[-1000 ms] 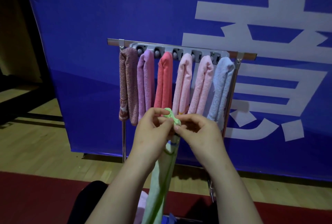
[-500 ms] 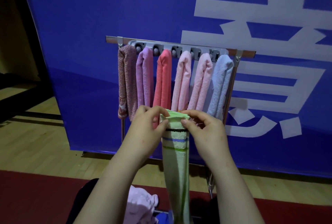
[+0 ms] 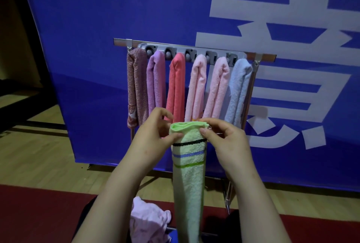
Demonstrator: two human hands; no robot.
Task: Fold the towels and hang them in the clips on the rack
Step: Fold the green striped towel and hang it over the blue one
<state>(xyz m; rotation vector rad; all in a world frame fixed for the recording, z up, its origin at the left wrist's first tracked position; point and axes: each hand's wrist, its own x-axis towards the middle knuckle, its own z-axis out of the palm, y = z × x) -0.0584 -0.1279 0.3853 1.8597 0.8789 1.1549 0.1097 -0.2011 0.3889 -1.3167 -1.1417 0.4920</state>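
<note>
Six clipped towels (image 3: 176, 87) hang beyond fingers (image 3: 176, 135); I see left hand (image 3: 153, 137), right hand (image 3: 228, 141) pinching green striped towel (image 3: 188, 174) top; pink towel (image 3: 148, 221) below, unhung.

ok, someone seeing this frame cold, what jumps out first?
The striped green towel at centre, hanging long and narrow, its folded top edge pinched by the left hand and right hand. Behind it, six folded towels hang side by side from the rack, running from mauve through coral and pink to pale blue. A big blue banner with white characters fills the background.
</note>
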